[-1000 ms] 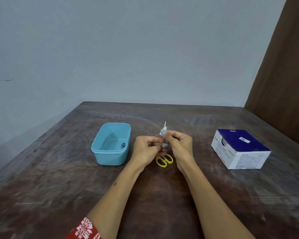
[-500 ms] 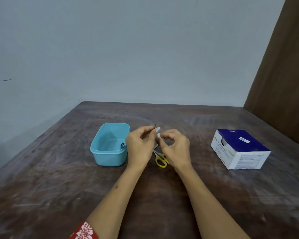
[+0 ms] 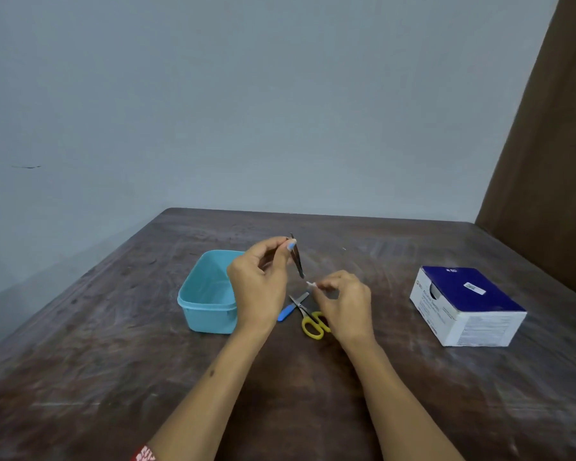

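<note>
Mid-frame, the left hand (image 3: 260, 284) is pinching dark tweezers (image 3: 298, 261) while the right hand (image 3: 346, 307) is pinching a tiny white bit (image 3: 310, 285) just below, not touching, so the job is looking unfinished.

Red-and-white patterned sleeve (image 3: 146, 455) on left arm, bare forearms (image 3: 213, 387), light-blue painted thumbnail (image 3: 291, 245)

Worn dark wooden table (image 3: 97, 377); on it teal tub (image 3: 210, 319), yellow-handled scissors (image 3: 308, 319), small blue piece (image 3: 286, 313), blue-and-white box (image 3: 468, 306)

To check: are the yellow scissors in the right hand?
No, the scissors lie on the table; the right hand pinches a small white piece.
</note>
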A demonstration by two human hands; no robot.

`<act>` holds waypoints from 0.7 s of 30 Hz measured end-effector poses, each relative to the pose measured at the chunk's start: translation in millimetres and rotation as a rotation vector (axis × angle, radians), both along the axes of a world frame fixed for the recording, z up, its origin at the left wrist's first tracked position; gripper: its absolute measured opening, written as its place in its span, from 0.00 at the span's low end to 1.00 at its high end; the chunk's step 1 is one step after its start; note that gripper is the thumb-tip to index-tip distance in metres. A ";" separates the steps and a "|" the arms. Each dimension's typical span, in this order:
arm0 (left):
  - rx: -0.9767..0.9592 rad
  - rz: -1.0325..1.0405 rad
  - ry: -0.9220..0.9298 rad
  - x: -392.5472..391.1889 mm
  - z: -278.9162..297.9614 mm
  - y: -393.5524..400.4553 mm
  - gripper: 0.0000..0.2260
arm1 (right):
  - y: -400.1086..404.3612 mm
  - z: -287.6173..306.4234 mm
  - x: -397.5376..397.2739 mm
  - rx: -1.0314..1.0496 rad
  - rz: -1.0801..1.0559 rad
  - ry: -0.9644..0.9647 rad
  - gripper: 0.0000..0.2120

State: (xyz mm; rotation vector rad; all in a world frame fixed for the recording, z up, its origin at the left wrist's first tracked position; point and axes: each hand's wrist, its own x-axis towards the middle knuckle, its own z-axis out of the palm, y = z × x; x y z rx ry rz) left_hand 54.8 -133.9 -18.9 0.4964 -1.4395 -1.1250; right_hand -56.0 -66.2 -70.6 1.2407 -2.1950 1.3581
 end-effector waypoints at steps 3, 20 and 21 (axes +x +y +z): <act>-0.101 0.103 -0.109 23.6 28.1 -20.7 0.07 | -0.7 -1.3 -2.4 -0.052 -0.027 -0.016 0.03; -0.117 0.320 -1.370 30.1 33.4 -77.7 0.14 | -4.1 -4.5 -4.1 -0.038 -0.062 -0.157 0.06; -0.111 0.315 -1.383 29.9 32.3 -78.1 0.14 | -4.4 -4.3 -4.1 -0.048 -0.062 -0.173 0.06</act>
